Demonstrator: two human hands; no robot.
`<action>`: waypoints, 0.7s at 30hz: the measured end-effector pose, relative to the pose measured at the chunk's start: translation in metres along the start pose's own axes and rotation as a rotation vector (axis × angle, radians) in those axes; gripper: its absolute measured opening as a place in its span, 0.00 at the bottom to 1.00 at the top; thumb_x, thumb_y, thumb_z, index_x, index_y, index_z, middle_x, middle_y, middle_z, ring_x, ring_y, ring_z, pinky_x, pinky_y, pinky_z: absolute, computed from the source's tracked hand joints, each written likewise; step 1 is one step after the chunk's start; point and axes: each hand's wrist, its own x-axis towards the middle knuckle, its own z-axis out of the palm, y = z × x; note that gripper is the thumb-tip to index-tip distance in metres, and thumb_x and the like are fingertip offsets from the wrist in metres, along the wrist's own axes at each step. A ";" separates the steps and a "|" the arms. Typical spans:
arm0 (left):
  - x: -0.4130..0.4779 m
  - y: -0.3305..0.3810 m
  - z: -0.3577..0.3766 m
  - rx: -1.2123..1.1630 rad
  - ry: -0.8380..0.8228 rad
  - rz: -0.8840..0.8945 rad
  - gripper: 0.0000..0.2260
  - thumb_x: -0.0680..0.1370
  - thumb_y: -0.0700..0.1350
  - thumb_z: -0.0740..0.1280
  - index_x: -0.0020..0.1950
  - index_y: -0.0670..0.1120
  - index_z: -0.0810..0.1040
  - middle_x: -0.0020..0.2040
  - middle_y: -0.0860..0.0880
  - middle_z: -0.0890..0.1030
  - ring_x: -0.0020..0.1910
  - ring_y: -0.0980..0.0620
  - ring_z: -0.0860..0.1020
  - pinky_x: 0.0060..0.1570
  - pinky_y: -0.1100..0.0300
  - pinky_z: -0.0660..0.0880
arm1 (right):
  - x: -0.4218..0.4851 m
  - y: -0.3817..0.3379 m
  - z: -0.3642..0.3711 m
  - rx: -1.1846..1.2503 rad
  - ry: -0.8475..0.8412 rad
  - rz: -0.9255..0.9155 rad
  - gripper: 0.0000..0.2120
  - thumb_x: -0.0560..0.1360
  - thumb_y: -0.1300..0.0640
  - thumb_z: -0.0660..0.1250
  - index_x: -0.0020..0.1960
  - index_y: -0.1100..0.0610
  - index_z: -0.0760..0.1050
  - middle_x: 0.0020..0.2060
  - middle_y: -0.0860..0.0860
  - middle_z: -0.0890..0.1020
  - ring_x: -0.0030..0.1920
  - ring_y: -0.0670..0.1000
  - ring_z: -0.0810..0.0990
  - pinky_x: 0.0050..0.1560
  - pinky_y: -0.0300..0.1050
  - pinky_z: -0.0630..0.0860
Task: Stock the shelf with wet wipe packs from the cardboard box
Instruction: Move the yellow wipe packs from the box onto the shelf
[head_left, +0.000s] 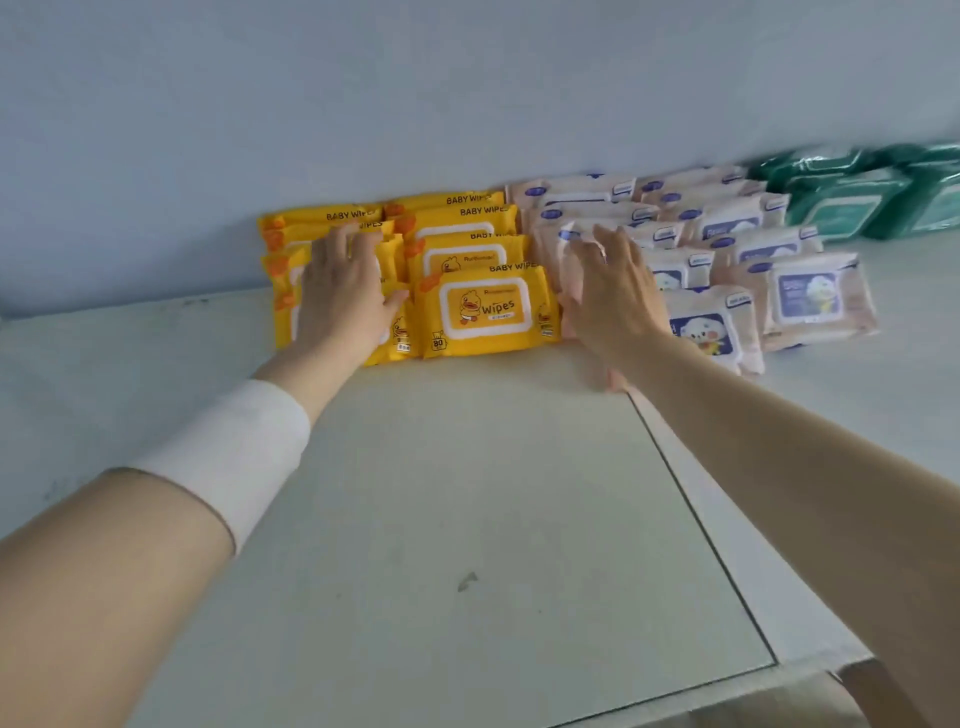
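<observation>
Several yellow baby wipe packs (485, 309) stand in two leaning rows on the white shelf (441, 493), against the back wall. My left hand (340, 291) lies flat with straight fingers on the front pack of the left yellow row. To the right stand rows of pale pink wipe packs (810, 299). My right hand (615, 291) rests with straight fingers against the front pink pack of the nearest pink row, beside the yellow packs. The cardboard box is out of sight.
Green wipe packs (852, 200) sit at the far right against the blue-grey wall (363, 104). A seam (696, 509) runs across the shelf top toward its front edge. A brown corner (872, 691) shows below the shelf at bottom right.
</observation>
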 end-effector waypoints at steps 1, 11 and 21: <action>0.003 0.030 -0.002 0.039 -0.025 0.122 0.26 0.75 0.47 0.68 0.70 0.42 0.65 0.70 0.41 0.65 0.70 0.41 0.63 0.67 0.48 0.62 | -0.004 0.016 -0.013 -0.052 -0.013 -0.002 0.27 0.77 0.56 0.61 0.74 0.56 0.57 0.75 0.56 0.56 0.76 0.57 0.50 0.74 0.52 0.52; -0.063 0.415 0.021 0.306 -0.325 0.776 0.18 0.77 0.49 0.60 0.66 0.46 0.69 0.66 0.42 0.73 0.65 0.43 0.70 0.61 0.51 0.66 | -0.162 0.283 -0.163 -0.489 -0.211 0.323 0.28 0.79 0.49 0.57 0.75 0.56 0.54 0.74 0.57 0.59 0.75 0.59 0.52 0.74 0.61 0.50; -0.210 0.719 0.096 0.164 -0.545 1.235 0.20 0.78 0.54 0.61 0.66 0.46 0.68 0.64 0.42 0.74 0.61 0.41 0.73 0.52 0.52 0.68 | -0.366 0.536 -0.231 -0.447 -0.407 0.914 0.23 0.78 0.53 0.60 0.71 0.59 0.63 0.70 0.60 0.64 0.73 0.62 0.56 0.71 0.67 0.53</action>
